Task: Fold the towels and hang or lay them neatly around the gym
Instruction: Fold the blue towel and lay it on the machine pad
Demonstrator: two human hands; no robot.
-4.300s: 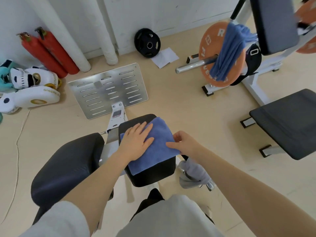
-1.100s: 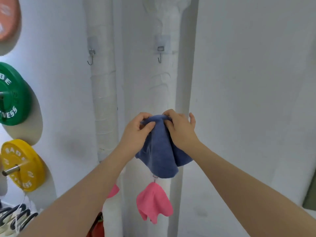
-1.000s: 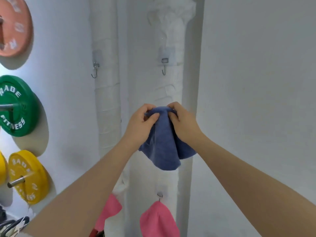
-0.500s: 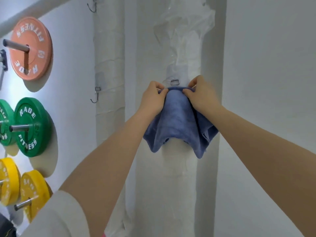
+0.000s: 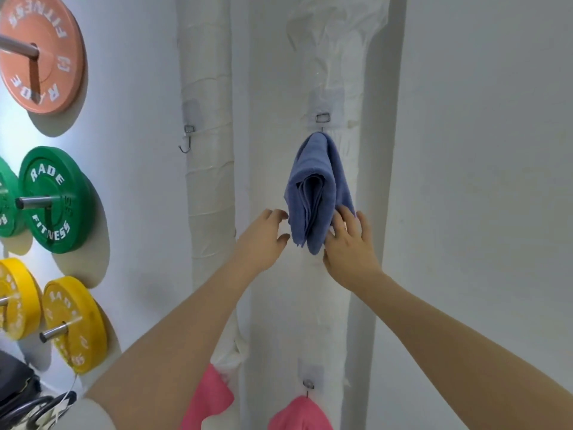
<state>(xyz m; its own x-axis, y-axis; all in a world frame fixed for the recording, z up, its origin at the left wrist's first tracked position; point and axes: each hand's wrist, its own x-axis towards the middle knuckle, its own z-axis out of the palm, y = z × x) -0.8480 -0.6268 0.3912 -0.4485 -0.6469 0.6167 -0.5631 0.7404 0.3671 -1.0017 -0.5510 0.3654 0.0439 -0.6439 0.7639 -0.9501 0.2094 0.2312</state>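
A folded blue towel [image 5: 314,187] hangs from a metal hook [image 5: 323,118] stuck on a white wrapped pipe [image 5: 310,290]. My left hand [image 5: 263,240] is just left of the towel's lower end, fingers loosely spread, holding nothing. My right hand [image 5: 348,243] is at the towel's lower right, its straight fingers touching the cloth's edge. Two pink towels hang lower down: one [image 5: 299,414] on a second hook of the same pipe, one [image 5: 206,398] on the thinner pipe to the left.
A bare hook [image 5: 187,138] sits on the thinner wrapped pipe [image 5: 207,181]. Weight plates hang on wall pegs at left: orange [image 5: 40,54], green [image 5: 52,200], yellow [image 5: 73,324]. Plain white wall [image 5: 480,181] fills the right side.
The blue towel went from the bench pad to the upper hook. Both hands let go of its top and dropped to its lower end; it now hangs by itself.
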